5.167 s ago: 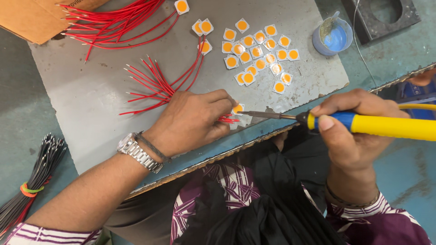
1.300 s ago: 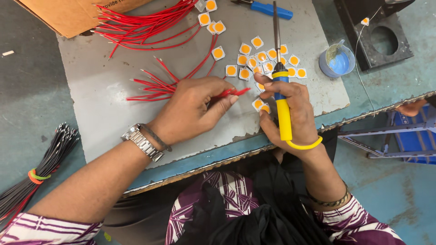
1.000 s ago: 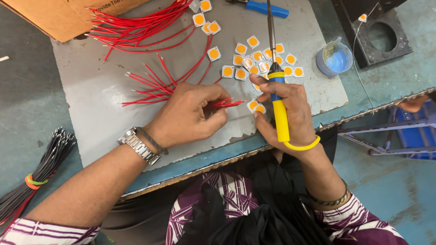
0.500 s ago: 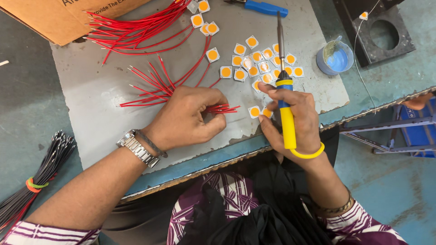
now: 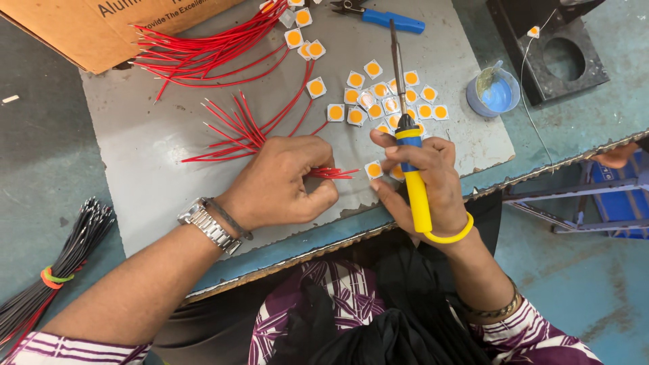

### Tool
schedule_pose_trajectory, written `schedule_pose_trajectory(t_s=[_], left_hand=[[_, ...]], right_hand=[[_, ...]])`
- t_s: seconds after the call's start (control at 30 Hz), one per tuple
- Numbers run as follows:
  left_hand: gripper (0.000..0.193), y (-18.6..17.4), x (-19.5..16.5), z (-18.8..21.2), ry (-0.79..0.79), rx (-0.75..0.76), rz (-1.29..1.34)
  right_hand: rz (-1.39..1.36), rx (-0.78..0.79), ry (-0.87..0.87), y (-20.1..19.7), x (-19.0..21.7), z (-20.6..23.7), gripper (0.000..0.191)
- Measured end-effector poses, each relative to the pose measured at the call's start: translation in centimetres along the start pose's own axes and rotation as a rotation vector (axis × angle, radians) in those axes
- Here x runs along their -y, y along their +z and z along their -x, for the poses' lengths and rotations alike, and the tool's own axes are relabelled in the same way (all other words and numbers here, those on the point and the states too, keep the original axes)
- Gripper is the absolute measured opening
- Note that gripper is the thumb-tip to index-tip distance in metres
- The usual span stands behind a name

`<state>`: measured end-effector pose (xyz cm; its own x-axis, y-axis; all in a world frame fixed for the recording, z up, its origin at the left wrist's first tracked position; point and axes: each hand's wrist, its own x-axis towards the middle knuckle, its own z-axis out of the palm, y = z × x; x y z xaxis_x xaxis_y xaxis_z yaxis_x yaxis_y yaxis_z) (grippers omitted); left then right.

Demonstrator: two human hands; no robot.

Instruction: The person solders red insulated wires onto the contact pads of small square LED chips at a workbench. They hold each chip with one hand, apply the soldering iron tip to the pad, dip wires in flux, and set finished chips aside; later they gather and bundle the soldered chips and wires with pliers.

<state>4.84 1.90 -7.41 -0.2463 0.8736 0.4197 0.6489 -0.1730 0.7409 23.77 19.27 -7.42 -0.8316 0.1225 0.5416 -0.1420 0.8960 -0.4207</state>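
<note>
My left hand (image 5: 280, 182), with a metal watch on its wrist, lies on a grey work mat (image 5: 149, 169) and pinches a small bunch of short red wires (image 5: 334, 174). My right hand (image 5: 422, 179) grips a soldering iron (image 5: 409, 145) with a blue and yellow handle, its metal tip pointing away from me over the chips. A small square chip with an orange centre (image 5: 373, 169) lies between my two hands, just past the wire ends. Several more such chips (image 5: 385, 101) are spread behind it.
Loose red wires (image 5: 236, 125) fan out on the mat, with a larger red bundle (image 5: 203, 51) beside a cardboard box (image 5: 94, 30). A blue-handled cutter (image 5: 389, 17), a blue flux pot (image 5: 493, 94), a black stand (image 5: 547, 47) and a black wire bundle (image 5: 54, 270) lie around.
My right hand has turned the soldering iron from lying sideways to pointing away from me, and moved in beside the left hand. The left hand stays on the red wires.
</note>
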Motion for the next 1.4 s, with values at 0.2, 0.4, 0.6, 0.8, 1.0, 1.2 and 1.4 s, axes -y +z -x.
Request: schedule_pose_trajectory(t_s=[0.2, 0.4, 0.6, 0.8, 1.0, 1.2, 1.4], left_hand=[[0.015, 0.3, 0.2, -0.1, 0.068, 0.024, 0.025], [0.016, 0.5, 0.2, -0.4, 0.075, 0.076, -0.028], [0.018, 0.4, 0.1, -1.2, 0.109, 0.167, -0.098], [0.03, 0.5, -0.3, -1.7, 0.158, 0.19, -0.198], [0.041, 0.5, -0.5, -2.0, 0.181, 0.245, -0.312], [0.035, 0.8, -0.6, -1.7, 0.229, 0.254, -0.415], [0.022, 1.6, -0.5, -0.9, 0.26, 0.237, -0.585]], right_hand=[[0.015, 0.034, -0.01, 0.0, 0.0, -0.3, 0.054], [-0.038, 0.038, -0.002, 0.2, -0.4, -0.5, 0.057], [-0.04, 0.054, -0.031, 0.1, -0.9, -0.5, 0.057], [-0.05, 0.056, -0.017, 0.0, -0.9, -0.8, 0.054], [-0.121, -0.004, -0.012, -0.6, -1.1, -0.8, 0.043], [-0.399, -0.276, 0.177, -2.8, -2.2, 1.8, 0.039], [-0.505, -0.591, 0.166, -4.6, -4.3, 3.7, 0.041]])
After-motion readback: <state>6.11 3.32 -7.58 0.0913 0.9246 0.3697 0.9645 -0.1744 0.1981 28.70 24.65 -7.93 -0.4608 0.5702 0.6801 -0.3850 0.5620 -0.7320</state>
